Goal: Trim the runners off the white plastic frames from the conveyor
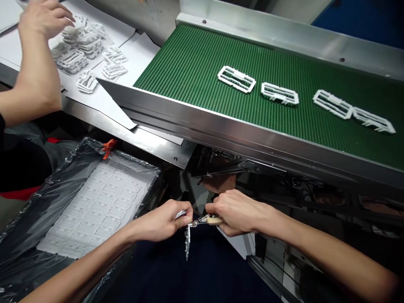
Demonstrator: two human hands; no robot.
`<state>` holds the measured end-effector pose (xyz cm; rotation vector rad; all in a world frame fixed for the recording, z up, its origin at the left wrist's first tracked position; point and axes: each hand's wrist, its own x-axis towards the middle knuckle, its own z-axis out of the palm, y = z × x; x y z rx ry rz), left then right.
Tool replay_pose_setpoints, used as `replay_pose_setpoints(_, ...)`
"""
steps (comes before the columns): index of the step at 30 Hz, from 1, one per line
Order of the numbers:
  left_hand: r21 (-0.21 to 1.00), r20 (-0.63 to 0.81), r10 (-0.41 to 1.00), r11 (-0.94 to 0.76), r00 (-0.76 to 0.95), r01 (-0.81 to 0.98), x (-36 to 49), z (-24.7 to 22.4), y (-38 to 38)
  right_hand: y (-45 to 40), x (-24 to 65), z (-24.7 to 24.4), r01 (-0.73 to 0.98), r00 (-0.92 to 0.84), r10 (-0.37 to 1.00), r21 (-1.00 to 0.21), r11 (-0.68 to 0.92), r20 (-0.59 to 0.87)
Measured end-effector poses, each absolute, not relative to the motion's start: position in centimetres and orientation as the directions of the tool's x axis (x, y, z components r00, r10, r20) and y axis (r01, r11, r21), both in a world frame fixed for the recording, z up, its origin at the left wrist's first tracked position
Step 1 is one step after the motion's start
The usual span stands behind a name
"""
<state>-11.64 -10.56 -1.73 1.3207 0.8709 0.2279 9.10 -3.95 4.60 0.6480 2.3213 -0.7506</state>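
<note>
My left hand point(164, 219) pinches a white plastic frame point(187, 244), which hangs edge-on below the fingers above my lap. Closed around the cream-coloured handles of a pair of nippers point(214, 220) is my right hand point(236, 212). The jaws of the nippers point left and meet the frame beside my left fingertips; whether they touch its edge or grip it, I cannot tell. Several similar white plastic frames point(236, 79) lie spread out on the green conveyor belt point(189, 54) in front of me.
A metal rail point(221, 122) edges the belt. At upper left, another person's hand point(44, 19) reaches over stacked white parts point(90, 44) on a paper-covered table point(12, 46). A box lined with black plastic point(41, 210) holds rows of flat white parts point(104, 198) at lower left.
</note>
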Motion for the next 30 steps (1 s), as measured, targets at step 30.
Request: replay_pose_setpoints(30,0.441,-0.562,0.683,0.724,0.467,-0.53,-10.0,-5.2,-12.5,-8.4,11.5,1.6,0.841,-0.513,0.761,-0.412,0.352,-0.396)
